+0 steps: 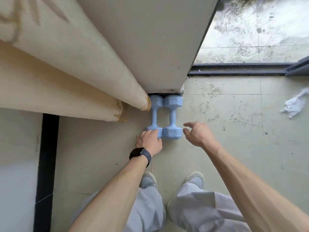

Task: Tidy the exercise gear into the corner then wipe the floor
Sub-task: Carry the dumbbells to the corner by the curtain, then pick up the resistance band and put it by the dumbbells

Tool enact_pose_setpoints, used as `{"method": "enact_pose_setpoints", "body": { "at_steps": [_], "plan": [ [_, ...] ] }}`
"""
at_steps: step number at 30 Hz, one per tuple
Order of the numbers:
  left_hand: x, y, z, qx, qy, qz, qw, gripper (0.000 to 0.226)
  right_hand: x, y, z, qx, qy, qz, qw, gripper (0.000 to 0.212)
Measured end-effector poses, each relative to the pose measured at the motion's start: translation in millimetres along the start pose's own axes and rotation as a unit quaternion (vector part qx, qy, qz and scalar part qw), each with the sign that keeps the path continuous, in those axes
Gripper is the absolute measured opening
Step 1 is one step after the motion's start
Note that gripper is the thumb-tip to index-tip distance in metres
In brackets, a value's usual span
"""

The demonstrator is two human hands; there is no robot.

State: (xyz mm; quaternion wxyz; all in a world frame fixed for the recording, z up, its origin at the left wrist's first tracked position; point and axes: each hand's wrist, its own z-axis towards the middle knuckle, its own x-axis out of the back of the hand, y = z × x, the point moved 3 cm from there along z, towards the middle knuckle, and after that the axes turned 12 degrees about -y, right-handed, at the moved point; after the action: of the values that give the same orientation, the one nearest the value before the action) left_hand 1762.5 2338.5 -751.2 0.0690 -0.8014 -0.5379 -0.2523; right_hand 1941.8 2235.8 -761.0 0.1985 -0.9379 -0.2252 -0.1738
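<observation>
We see two light blue, ribbed-end plastic-coated dumbbells lying side by side on the pale tiled floor [234, 148], their heads touching and their far ends pushed up against the foot of the off-white wall pillar [150, 47]. The left dumbbell [156, 117] lies just beside the hem of the cream fabric curtain [83, 72]; the right dumbbell [172, 117] lies on its open side. Our left hand [149, 139], with a black smartwatch [140, 154] on the wrist, rests on the near head of the left dumbbell, its fingers laid fairly straight across the top rather than wrapped round it. Our right hand [198, 134] hovers just beside the near head of the right dumbbell, fingers loose and spread, holding nothing; a narrow gap seems to separate it from the weight. Well apart to the right, a crumpled white cloth [294, 104] lies on the floor, which carries dark smudges and footprints near the dark metal door track [242, 69].
</observation>
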Motion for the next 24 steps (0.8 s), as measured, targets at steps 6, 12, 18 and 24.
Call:
{"method": "enact_pose_setpoints", "body": {
  "at_steps": [6, 12, 18, 24],
  "plan": [
    [76.9, 17.2, -185.2, -0.033, 0.015, 0.053, 0.998, 0.048, 46.0, -58.0, -215.0, 0.043, 0.036, -0.105, 0.993, 0.042],
    [179.1, 29.5, -377.9, -0.059, 0.096, 0.031, 0.993, 0.046, 118.1, -132.9, -427.8, 0.107, 0.111, -0.166, 0.974, 0.046],
    [232.3, 24.8, -518.1, -0.073, 0.211, -0.017, 0.975, 0.047, 174.9, -181.6, -560.0, 0.207, 0.206, -0.189, 0.938, 0.043],
    [208.1, 1.7, -624.8, 0.001, 0.342, -0.082, 0.936, 0.048, 186.5, -215.5, -625.4, 0.330, 0.228, -0.250, 0.881, 0.048]
  ]
}}
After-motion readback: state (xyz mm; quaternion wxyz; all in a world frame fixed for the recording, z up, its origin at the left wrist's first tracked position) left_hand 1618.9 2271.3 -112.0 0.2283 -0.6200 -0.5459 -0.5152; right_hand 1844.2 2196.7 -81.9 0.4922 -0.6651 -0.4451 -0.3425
